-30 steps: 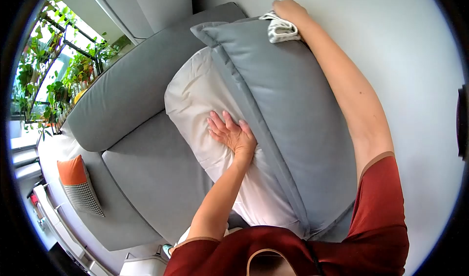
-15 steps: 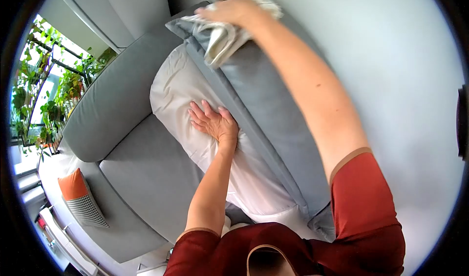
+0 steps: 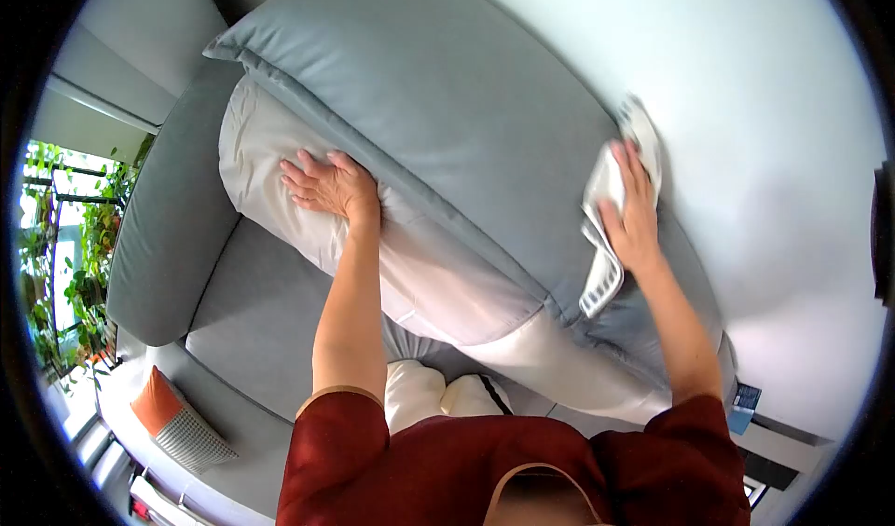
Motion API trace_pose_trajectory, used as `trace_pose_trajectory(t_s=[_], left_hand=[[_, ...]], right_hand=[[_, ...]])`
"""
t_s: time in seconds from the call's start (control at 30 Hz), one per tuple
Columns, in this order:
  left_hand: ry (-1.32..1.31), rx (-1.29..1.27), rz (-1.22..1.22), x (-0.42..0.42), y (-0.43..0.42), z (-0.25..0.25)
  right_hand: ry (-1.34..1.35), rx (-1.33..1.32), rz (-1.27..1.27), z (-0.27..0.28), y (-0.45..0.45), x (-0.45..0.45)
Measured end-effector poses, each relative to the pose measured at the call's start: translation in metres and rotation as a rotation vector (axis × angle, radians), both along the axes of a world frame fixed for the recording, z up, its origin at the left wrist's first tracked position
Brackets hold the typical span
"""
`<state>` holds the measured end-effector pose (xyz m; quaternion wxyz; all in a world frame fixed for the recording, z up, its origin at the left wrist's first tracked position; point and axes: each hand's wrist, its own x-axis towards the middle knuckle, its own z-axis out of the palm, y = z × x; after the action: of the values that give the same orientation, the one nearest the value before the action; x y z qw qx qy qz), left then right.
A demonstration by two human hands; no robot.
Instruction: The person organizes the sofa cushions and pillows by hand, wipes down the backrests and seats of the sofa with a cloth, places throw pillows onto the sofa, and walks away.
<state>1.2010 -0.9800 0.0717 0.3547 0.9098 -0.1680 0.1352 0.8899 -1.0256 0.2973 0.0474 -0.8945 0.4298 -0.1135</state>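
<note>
My left hand [image 3: 334, 187] lies with spread fingers on the pale, wrinkled fabric [image 3: 457, 279] of a large sofa cushion. A grey cover [image 3: 438, 88] folds over the upper part of that cushion, its hem running diagonally beside my left hand. Over on the right, my right hand [image 3: 636, 211] has its fingers on a bunched white cloth with grey marks [image 3: 601, 282], held against the grey cover near its wall-side edge. Part of the cloth is hidden under the hand, and the fingers are slightly blurred.
The grey sofa seat [image 3: 266, 279] and armrest [image 3: 172, 218] stretch to the left. An orange and checked pillow [image 3: 182, 419] rests lower left. Plants [image 3: 84, 274] stand by the window. A white wall [image 3: 774, 153] borders the right side.
My right hand has swept the cloth from the cover's far upper corner toward me and to the right. My left hand stays on the pale fabric. The view has shifted.
</note>
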Motion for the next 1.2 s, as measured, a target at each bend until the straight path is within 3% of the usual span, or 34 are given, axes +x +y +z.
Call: trace_pose_trajectory(t_s=[0.03,0.07,0.1,0.17,0.23,0.3,0.33,0.37,0.53,0.77,0.83,0.97,1.07,1.2], left_hand=[[-0.022,0.0,0.021,-0.001,0.0,-0.002],[-0.026,0.002,0.017,-0.001,0.003,-0.001],[-0.013,0.007,0.026,-0.003,0.001,0.001],[-0.017,0.025,0.058,0.005,0.005,0.001],[-0.023,0.014,0.037,-0.001,0.0,0.003],[-0.013,0.007,0.05,-0.004,-0.005,0.007],[-0.019,-0.007,0.049,-0.004,-0.007,0.007],[-0.018,-0.01,0.056,-0.003,-0.001,0.005],[0.033,-0.014,0.026,-0.003,0.0,0.007],[0.084,-0.085,-0.013,-0.001,0.002,0.005],[0.076,-0.087,0.008,-0.002,0.004,0.004],[0.055,-0.085,0.009,-0.003,0.001,0.002],[0.01,-0.085,0.004,0.0,-0.002,0.001],[0.009,0.009,0.017,0.003,0.0,-0.023]], right_hand=[[-0.05,-0.015,-0.035,-0.014,0.019,-0.026],[-0.27,0.116,-0.104,-0.035,0.04,-0.043],[-0.239,0.121,-0.127,-0.046,0.042,-0.053],[-0.453,0.163,-0.288,-0.04,0.039,-0.008],[-0.471,0.142,-0.272,-0.035,0.042,0.007],[-0.527,0.068,-0.197,-0.03,0.041,0.025],[-0.533,-0.016,-0.032,-0.022,0.04,0.04],[-0.404,0.056,0.186,-0.011,0.042,0.065],[-0.057,-0.089,0.452,-0.021,0.016,0.182],[-0.264,-0.513,0.822,-0.081,-0.043,0.421],[-0.248,-0.556,0.831,-0.079,-0.051,0.442],[-0.147,-0.445,0.695,-0.061,-0.053,0.434],[0.372,-0.773,0.559,-0.057,-0.031,0.376],[0.08,-0.237,0.48,-0.024,-0.005,0.248]])
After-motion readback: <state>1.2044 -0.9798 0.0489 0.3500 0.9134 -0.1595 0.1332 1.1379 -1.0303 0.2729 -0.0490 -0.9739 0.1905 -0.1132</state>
